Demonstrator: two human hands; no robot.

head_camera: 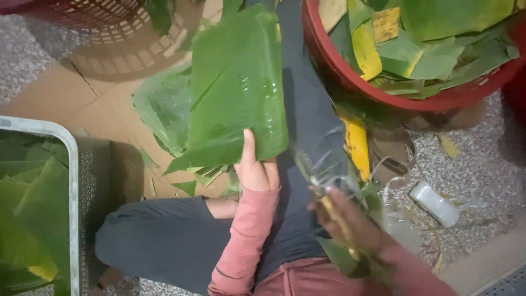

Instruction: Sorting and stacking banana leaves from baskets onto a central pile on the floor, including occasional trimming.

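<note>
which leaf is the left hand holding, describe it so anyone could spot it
Start at the red basin of leaf scraps at top right, then look left across the dark trouser leg. The large leaf lies there, the left hand gripping its bottom edge. Unlike the scraps, it is broad, glossy and wet.

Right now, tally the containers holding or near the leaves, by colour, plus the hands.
Red tub of leaves: 1
Reddish lattice basket: 1
Grey-rimmed bin of leaves: 1
Hands: 2, left hand on a banana leaf, right hand blurred
Total: 5
</note>
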